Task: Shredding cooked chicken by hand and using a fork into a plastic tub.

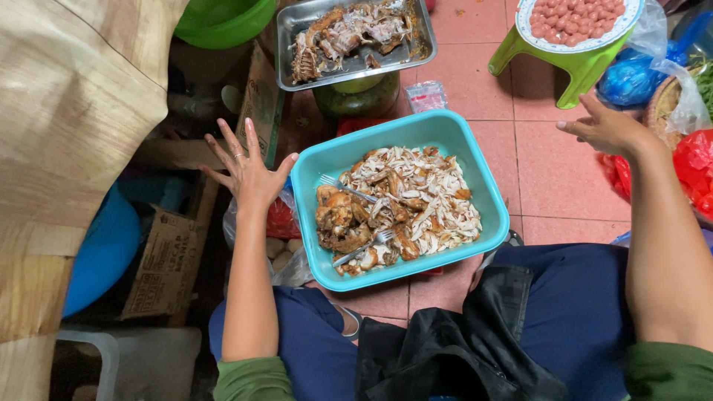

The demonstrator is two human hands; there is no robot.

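Note:
A teal rectangular tub [454, 137] rests in front of my knees, full of shredded and chunked cooked meat [405, 200]. Two metal forks [364, 247] lie in the meat at its left side. My left hand [247, 169] hovers just left of the tub with fingers spread and a ring on one finger; it holds nothing. My right hand [605, 126] is raised to the right of the tub over the tiled floor, fingers loosely apart and empty.
A metal tray of picked bones [349, 33] sits on a green jar [356, 96] behind the tub. At top right, a plate of pink sausages [575, 18] lies on a green stool [572, 67]. Blue and red plastic bags [631, 78] lie right; cardboard boxes [167, 260] left.

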